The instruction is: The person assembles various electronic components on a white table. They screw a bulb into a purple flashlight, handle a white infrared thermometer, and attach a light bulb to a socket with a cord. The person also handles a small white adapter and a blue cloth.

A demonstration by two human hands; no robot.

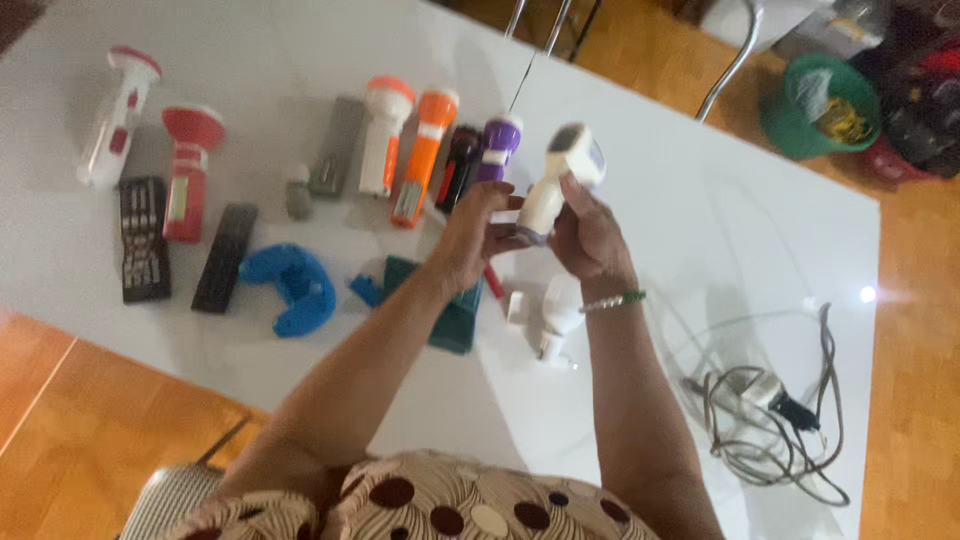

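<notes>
Lower body of the white torch [556, 180] concealed by the left hand [472, 240] and right hand [590, 240]. Dark green box [455, 318] partly covered by the left forearm. Red object [494, 284] beneath the hands mostly hidden; kind indeterminate. Bench [700, 230] cut off at the top and left edges. Contents of the green basket [800, 125] blurred. Small grey item [298, 192] too small to identify.

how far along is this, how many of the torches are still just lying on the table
In hand: both hands, left hand and right hand, hold one white torch above the white table. Lying untouched in a row: an orange and white torch, an orange torch, a purple torch and two red and white torches. Whether any has been handled already cannot be told.
</notes>
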